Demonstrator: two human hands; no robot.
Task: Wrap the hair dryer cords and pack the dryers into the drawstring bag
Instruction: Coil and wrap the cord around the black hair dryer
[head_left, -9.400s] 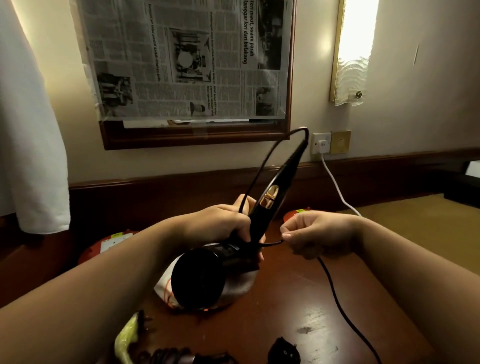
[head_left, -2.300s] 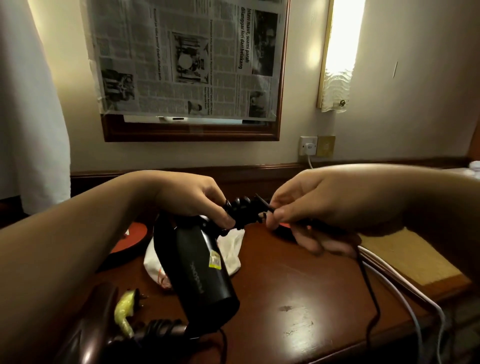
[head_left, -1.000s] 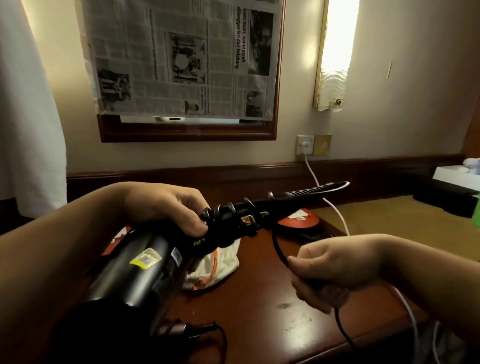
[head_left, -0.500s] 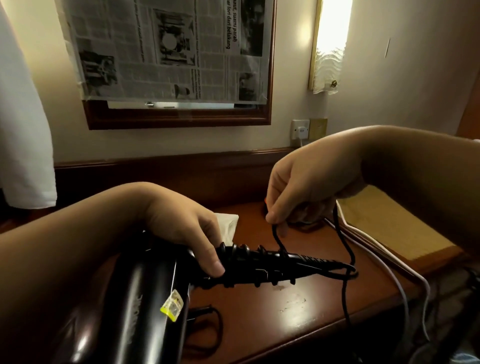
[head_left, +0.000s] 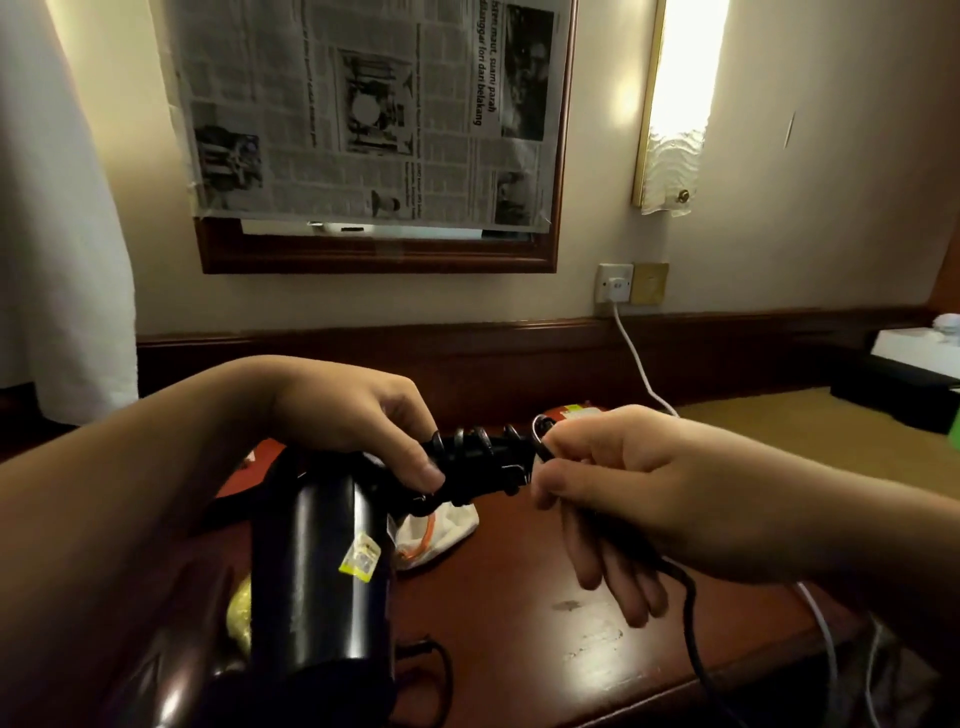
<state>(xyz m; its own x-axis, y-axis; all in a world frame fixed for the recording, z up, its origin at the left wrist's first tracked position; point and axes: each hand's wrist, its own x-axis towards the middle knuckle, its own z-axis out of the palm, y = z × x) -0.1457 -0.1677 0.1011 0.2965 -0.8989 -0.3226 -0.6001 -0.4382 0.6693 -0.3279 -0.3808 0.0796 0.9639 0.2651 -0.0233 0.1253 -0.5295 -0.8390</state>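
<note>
My left hand (head_left: 374, 431) grips the black hair dryer (head_left: 317, 577) where handle meets barrel, its barrel pointing toward me. Several turns of black cord (head_left: 483, 452) wind around the handle. My right hand (head_left: 623, 483) pinches the cord right at the handle's end; its loose length (head_left: 691, 623) hangs off the table's front edge. A white drawstring bag (head_left: 441, 530) with an orange string lies crumpled on the dark wooden table (head_left: 519, 613), just behind the dryer. A second dark dryer (head_left: 171, 691) lies at the lower left, mostly hidden.
A white cable (head_left: 636, 364) runs from the wall socket (head_left: 614, 283) down past my right wrist and over the table edge. Red round objects (head_left: 576, 413) sit at the table's back. A newspaper-covered framed mirror (head_left: 374, 135) hangs above. A yellowish plug (head_left: 239, 613) lies by my left forearm.
My right hand has come down from above the handle to its end, laying on another turn of cord. The dryer has lifted and tilted, barrel toward me.
</note>
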